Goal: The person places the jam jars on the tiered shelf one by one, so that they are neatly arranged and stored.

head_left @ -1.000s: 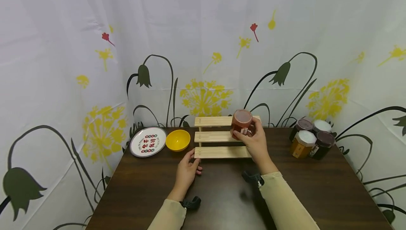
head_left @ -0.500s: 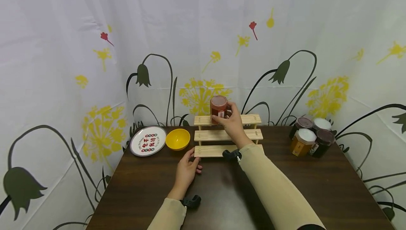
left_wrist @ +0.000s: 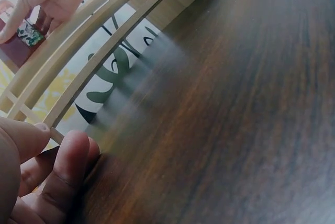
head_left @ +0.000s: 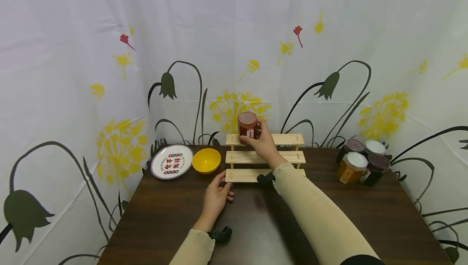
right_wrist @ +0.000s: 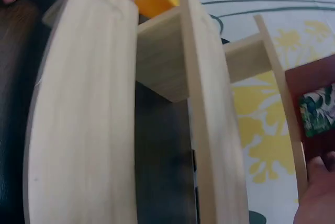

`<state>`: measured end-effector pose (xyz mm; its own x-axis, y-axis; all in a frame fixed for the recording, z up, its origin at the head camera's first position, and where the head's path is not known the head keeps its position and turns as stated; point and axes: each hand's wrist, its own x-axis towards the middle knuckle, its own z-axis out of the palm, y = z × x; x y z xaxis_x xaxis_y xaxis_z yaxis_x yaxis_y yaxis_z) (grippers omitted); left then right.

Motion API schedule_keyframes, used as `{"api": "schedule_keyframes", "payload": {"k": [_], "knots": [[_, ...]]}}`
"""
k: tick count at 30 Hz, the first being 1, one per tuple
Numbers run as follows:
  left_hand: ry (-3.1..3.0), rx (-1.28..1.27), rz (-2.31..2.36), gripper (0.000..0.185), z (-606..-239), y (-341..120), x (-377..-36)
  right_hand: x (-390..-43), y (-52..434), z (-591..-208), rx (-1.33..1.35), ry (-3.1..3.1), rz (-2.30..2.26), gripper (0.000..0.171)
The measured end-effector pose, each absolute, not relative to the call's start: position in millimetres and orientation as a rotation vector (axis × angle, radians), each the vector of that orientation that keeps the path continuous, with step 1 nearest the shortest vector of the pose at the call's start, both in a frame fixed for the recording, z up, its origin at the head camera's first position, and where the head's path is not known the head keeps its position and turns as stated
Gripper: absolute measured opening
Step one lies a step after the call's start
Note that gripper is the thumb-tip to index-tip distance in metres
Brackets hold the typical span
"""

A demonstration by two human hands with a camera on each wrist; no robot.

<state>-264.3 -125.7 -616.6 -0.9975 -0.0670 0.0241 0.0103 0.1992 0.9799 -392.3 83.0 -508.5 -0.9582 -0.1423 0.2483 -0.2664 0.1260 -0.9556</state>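
A three-tier wooden display rack stands at the back middle of the table. My right hand grips a red-brown jar with a pale lid and a label, at the left part of the top tier. In the right wrist view the bottom of the jar is right at the top board. With thumb and fingers, my left hand holds the front left corner of the bottom tier. The left wrist view shows its thumb and fingertips at the end of the board.
A yellow bowl sits just left of the rack, beside a white plate with red characters. Several jars, among them a white-lidded amber one, cluster at the right. A patterned curtain hangs behind the dark table.
The right hand has carried the jar leftward and up, from in front of the middle tier to the top tier's left part. The left hand stays at the rack's corner.
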Motion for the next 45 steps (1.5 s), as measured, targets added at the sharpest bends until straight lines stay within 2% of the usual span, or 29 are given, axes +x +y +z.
{"api": "schedule_keyframes", "payload": {"k": [10, 24, 45], "knots": [[-2.391, 0.055, -1.927, 0.054, -614, -127, -267, -399, 86, -503, 0.348, -2.415, 1.932, 0.081], [-2.383, 0.039, -1.952, 0.053, -620, -128, -267, -396, 76, -509, 0.280, -2.385, 1.849, 0.077], [-2.402, 0.057, -1.935, 0.053, -618, -127, -267, -395, 72, -510, 0.289, -2.400, 1.781, 0.081]]}}
